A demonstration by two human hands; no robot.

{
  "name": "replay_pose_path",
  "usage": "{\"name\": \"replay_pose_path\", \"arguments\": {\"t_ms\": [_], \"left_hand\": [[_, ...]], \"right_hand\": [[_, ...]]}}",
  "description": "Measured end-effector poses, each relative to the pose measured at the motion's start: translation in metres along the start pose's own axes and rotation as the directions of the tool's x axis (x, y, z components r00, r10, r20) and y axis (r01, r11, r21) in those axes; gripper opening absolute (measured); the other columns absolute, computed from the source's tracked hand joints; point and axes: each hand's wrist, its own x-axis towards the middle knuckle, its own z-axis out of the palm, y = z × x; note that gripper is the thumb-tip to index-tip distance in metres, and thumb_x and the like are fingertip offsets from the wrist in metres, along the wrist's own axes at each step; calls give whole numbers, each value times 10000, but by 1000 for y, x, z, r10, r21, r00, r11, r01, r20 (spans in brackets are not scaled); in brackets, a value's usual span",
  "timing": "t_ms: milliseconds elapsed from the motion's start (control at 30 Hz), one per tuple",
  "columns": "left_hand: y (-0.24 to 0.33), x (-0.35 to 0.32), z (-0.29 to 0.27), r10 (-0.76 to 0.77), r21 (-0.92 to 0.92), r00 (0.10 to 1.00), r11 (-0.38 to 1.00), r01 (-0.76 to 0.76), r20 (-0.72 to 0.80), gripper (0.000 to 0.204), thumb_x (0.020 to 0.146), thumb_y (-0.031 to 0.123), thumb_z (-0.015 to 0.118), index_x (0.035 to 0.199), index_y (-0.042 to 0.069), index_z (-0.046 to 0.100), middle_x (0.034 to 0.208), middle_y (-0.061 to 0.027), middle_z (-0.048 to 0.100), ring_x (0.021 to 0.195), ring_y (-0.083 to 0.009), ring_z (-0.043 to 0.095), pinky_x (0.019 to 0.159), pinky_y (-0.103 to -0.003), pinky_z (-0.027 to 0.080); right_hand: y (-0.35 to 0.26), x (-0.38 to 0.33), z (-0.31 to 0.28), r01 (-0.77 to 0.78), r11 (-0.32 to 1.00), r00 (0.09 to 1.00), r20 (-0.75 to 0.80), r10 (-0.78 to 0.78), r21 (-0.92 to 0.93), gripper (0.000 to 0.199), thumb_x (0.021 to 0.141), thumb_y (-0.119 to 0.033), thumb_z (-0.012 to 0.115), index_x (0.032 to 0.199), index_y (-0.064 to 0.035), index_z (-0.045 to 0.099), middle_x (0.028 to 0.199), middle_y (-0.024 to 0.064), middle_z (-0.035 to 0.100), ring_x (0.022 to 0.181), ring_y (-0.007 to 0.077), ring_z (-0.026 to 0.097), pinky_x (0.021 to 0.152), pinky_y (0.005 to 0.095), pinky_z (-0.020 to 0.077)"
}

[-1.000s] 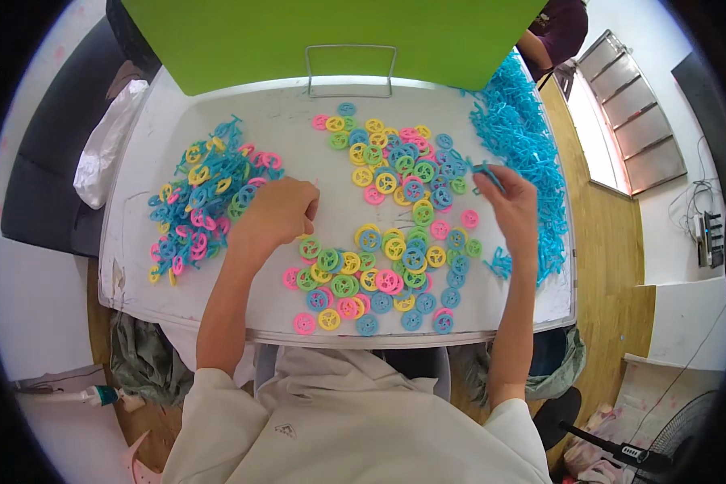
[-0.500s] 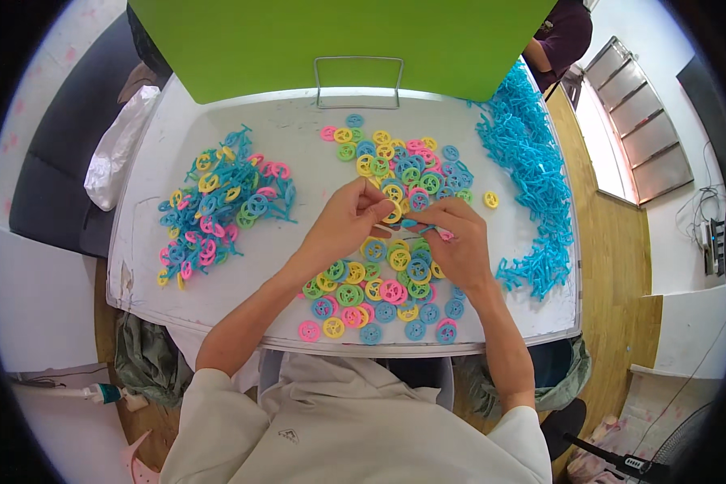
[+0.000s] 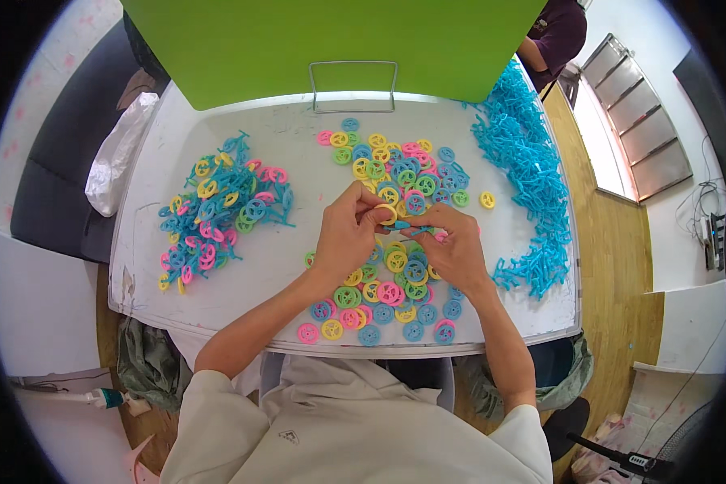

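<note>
My left hand (image 3: 347, 232) pinches a yellow plastic wheel (image 3: 386, 214) between thumb and fingers. Closed on a small blue plastic stick-like piece (image 3: 402, 227), my right hand (image 3: 453, 246) holds its end against the yellow wheel. Whether the two are joined, I cannot tell. Beyond my hands lie loose spoked wheels (image 3: 407, 177) in yellow, pink, green and blue. More such wheels (image 3: 388, 292) are scattered on the near side, partly hidden under my hands. To the left is a heap of blue pieces with coloured wheels on them (image 3: 218, 211).
A long heap of blue stick-like pieces (image 3: 532, 181) runs along the right side of the white table (image 3: 298, 153). At the back stands a green panel (image 3: 331, 36) with a wire stand (image 3: 353, 110) before it. Another person (image 3: 555, 40) is at far right.
Both hands stay nearly in place over the wheels. The blue piece has come up against the yellow wheel, and my fingers have shifted slightly. The view has tilted a little.
</note>
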Motion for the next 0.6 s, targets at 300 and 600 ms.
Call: {"name": "replay_pose_path", "arguments": {"t_ms": [300,600], "left_hand": [[7,-5,5,135,-37,991,990,-135,-11,97,902,-48,512,941,-45,600,887,-102,679,830,-128,648,681,-265,550],[1,-14,10,215,33,976,976,-214,-38,290,882,-125,417,1033,-15,639,927,-121,689,840,-153,658,766,-279,550]], "right_hand": [[4,1,7,-164,979,983,-62,172,122,168,793,-51,711,929,46,688,798,92,680,713,104,604,577,232,455],[10,1,-2,-400,782,916,211,340,477,213,844,-157,710,958,22,687,826,50,680,750,72,615,679,197,474]]}}
